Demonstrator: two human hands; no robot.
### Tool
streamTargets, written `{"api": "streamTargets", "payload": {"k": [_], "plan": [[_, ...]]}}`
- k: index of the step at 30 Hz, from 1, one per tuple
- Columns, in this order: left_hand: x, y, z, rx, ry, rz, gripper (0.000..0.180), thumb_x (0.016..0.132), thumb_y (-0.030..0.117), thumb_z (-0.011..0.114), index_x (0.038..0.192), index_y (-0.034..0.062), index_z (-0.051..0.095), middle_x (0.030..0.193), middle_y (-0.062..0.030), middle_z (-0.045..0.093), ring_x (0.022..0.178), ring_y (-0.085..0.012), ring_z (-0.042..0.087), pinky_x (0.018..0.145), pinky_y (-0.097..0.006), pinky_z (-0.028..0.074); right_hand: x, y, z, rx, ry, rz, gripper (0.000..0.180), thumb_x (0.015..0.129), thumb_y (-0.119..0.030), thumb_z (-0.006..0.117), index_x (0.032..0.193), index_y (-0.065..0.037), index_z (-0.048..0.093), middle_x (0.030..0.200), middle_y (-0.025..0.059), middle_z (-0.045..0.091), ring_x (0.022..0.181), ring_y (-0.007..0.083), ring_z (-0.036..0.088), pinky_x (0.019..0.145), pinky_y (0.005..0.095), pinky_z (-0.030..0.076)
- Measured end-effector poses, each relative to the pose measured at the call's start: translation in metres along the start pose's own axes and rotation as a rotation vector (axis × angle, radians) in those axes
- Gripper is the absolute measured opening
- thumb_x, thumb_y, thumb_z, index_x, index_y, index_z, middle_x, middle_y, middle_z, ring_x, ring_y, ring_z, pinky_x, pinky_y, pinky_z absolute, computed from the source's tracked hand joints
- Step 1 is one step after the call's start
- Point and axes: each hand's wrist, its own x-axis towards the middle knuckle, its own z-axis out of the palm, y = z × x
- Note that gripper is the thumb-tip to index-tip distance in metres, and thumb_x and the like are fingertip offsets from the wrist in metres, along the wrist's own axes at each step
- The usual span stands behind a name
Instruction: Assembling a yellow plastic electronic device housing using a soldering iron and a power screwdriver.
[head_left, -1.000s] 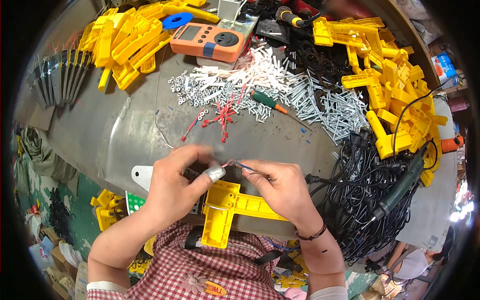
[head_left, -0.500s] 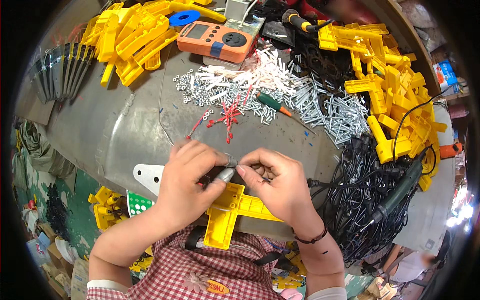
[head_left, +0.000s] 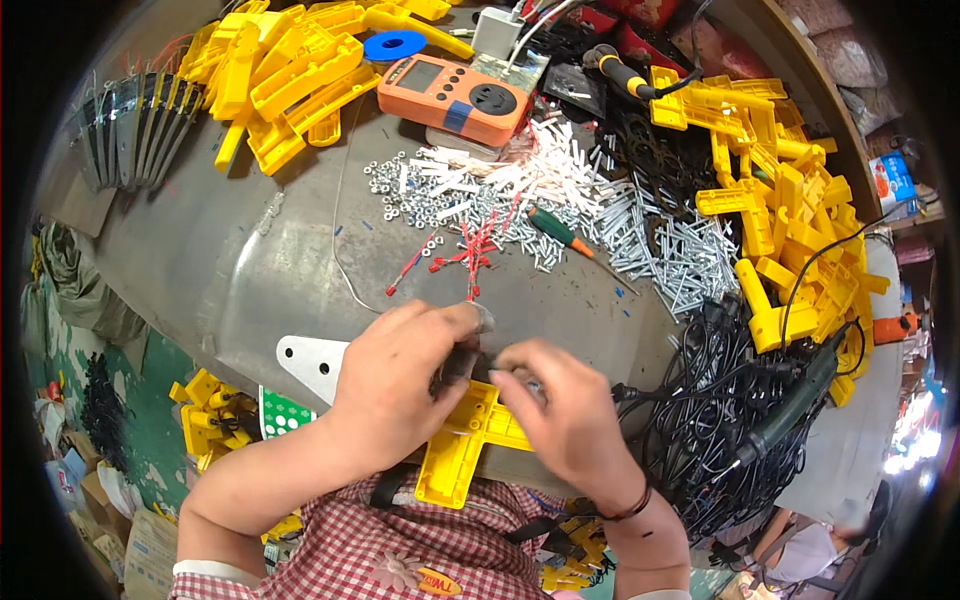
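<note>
Just beside left hand (head_left: pixel 400 365), yellow casing (head_left: pixel 447 468); contact unclear.

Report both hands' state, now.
Left hand: curled; what it holds, if anything, cannot be told.
Right hand: partly curled, blurred; grip cannot be told.

Yellow housing (head_left: pixel 445 468), red-and-white checked apron (head_left: pixel 335 545)

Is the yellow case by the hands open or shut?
Open: the yellow case shows its hollow inside, with no cover on the visible part.
</note>
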Motion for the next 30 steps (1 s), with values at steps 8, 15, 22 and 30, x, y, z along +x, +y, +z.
{"api": "streamTargets", "payload": {"k": [8,15,22,30], "plan": [[0.006,0.001,-0.01,-0.372,-0.244,-0.321,0.048,0.065,-0.003,0.063,0.11,0.0035,0.049,0.088,-0.0101,0.061,0.079,-0.0239,0.063,0.072,-0.032,0.05,0.014,0.001,-0.014,-0.001,-0.072,-0.058,0.006,0.082,-0.006,0.057,0.087,-0.005,0.054,0.077,0.0134,0.061,0.068,0.0316,0.061,0.061,0.0394,0.048],[0.001,-0.005,-0.003,-0.611,-0.186,-0.493,0.044,0.072,-0.003,0.06,0.112,0.0018,0.045,0.085,-0.0085,0.062,0.081,-0.0138,0.061,0.075,-0.028,0.049,0.014,0.012,-0.012,0.023,-0.108,-0.16,0.01,0.082,-0.011,0.06,0.09,-0.004,0.058,0.081,0.0111,0.059,0.073,0.0297,0.059,0.063,0.0369,0.048],[0.0,-0.006,-0.006,-0.099,-0.181,0.155,0.039,0.067,-0.001,0.064,0.103,0.0019,0.048,0.088,-0.0089,0.061,0.08,-0.0252,0.062,0.072,-0.033,0.049,0.028,0.033,-0.008,0.941,-0.561,0.374,0.013,0.088,-0.012,0.053,0.098,-0.004,0.056,0.084,0.0114,0.059,0.071,0.0177,0.06,0.062,0.0286,0.046],[0.004,-0.004,-0.004,-0.66,-0.172,-0.568,0.045,0.068,-0.001,0.063,0.108,-0.0006,0.042,0.087,-0.0121,0.062,0.078,-0.0234,0.061,0.073,-0.032,0.048,0.012,0.015,-0.009,-0.255,0.012,-0.343,0.016,0.086,-0.018,0.059,0.094,-0.004,0.059,0.083,0.0115,0.059,0.073,0.0237,0.06,0.065,0.0365,0.048]]}}
